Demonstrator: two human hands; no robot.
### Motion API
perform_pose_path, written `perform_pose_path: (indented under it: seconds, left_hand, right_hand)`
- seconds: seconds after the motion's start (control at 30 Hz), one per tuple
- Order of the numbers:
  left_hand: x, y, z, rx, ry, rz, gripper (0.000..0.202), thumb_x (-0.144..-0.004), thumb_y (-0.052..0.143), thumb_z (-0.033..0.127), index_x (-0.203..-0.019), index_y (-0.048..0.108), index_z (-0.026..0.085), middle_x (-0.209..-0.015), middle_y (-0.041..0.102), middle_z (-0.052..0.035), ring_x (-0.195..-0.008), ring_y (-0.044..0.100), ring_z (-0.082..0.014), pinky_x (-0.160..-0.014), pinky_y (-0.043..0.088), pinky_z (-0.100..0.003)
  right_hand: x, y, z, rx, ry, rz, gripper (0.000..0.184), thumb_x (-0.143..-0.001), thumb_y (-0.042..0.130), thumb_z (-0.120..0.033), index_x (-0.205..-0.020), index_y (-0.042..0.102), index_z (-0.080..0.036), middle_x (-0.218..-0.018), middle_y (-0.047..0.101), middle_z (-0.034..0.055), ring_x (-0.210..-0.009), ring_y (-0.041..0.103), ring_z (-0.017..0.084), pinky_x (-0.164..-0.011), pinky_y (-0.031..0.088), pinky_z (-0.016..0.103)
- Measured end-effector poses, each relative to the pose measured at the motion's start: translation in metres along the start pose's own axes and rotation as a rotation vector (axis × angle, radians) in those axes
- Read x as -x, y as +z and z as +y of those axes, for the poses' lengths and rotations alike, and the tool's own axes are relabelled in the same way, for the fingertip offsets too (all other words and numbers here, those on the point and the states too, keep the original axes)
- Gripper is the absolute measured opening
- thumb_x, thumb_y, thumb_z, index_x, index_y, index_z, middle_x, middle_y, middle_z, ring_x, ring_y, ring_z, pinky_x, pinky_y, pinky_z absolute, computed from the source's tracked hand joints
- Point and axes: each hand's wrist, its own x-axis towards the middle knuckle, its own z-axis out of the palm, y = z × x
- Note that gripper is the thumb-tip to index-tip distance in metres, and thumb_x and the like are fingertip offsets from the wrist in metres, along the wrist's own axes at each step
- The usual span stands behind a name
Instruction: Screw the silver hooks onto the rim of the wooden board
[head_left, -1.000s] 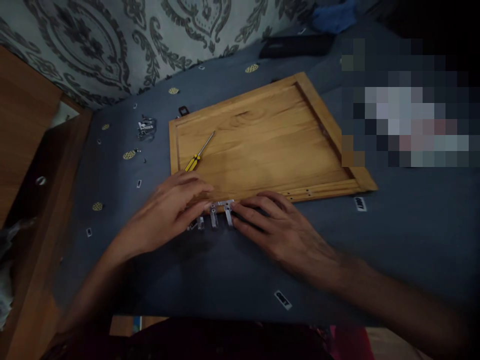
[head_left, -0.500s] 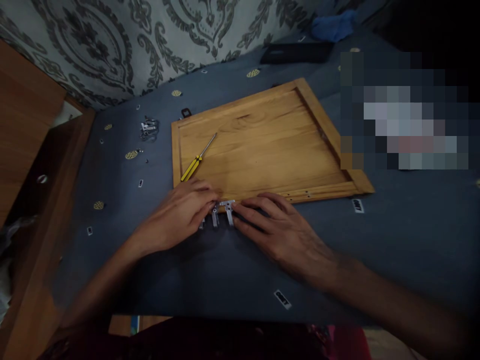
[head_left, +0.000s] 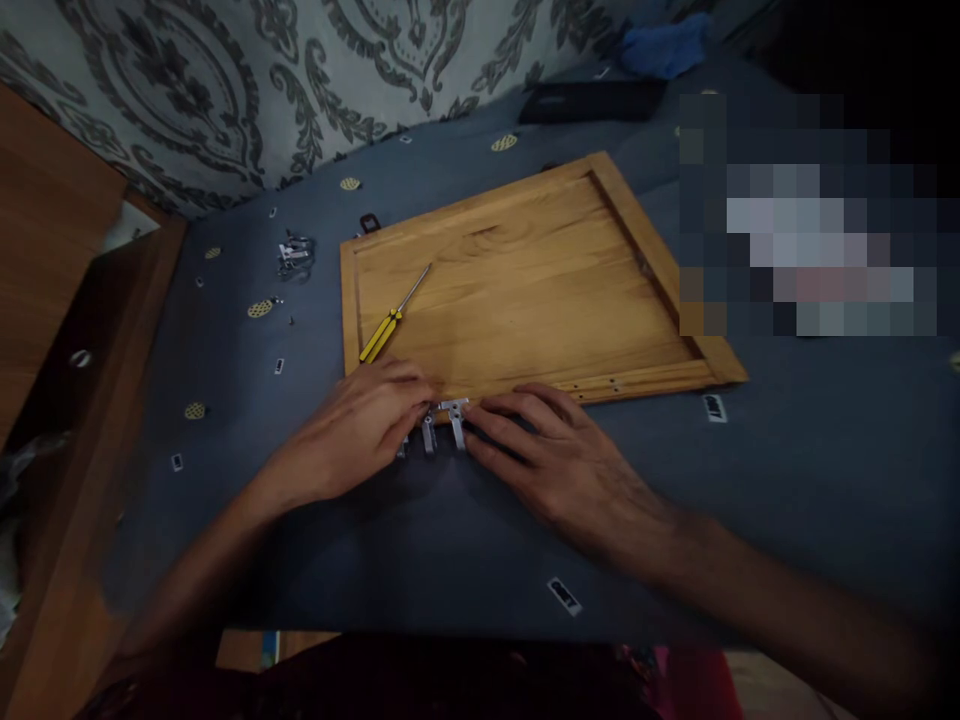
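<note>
A wooden panel [head_left: 510, 290] with a raised frame lies on the blue cloth. At its near edge sit several metal hinges [head_left: 456, 410], their arms sticking out toward me. My left hand [head_left: 364, 430] is closed at the left hinges, fingertips pinched at the metal and covering part of it. My right hand [head_left: 547, 450] lies with fingers stretched over the near edge, its index fingertip touching the right hinge. Across the panel's left side rests a screwdriver [head_left: 394, 318] with a yellow and black handle. Small screw holes show in the edge right of my right hand.
A heap of metal hardware [head_left: 295, 257] lies left of the panel, with a small screw [head_left: 292, 320] nearby. A black flat case [head_left: 592, 102] and a blue cloth bundle [head_left: 666, 48] lie at the back. Brown wooden furniture [head_left: 67, 280] borders the left. A blurred patch hides the right side.
The whole view has shifted very slightly. Both hands, the hinges, the panel and the screwdriver keep their places relative to each other.
</note>
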Motion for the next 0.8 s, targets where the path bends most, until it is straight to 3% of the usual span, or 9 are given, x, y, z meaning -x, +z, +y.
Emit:
perform_pose_path:
  seconds: [0.8]
  left_hand:
    - [-0.0026, 0.0018, 0.0039, 0.000, 0.019, 0.032, 0.023, -0.102, 0.044, 0.018, -0.109, 0.066, 0.018, -0.103, 0.067, -0.0052, -0.099, 0.062, -0.0200, -0.089, 0.050, -0.035]
  right_hand:
    - [-0.0006, -0.0009, 0.0010, 0.015, 0.011, 0.015, 0.025, -0.098, 0.050, -0.014, -0.105, 0.074, -0.019, -0.118, 0.074, 0.0041, -0.108, 0.060, 0.023, -0.097, 0.050, 0.042]
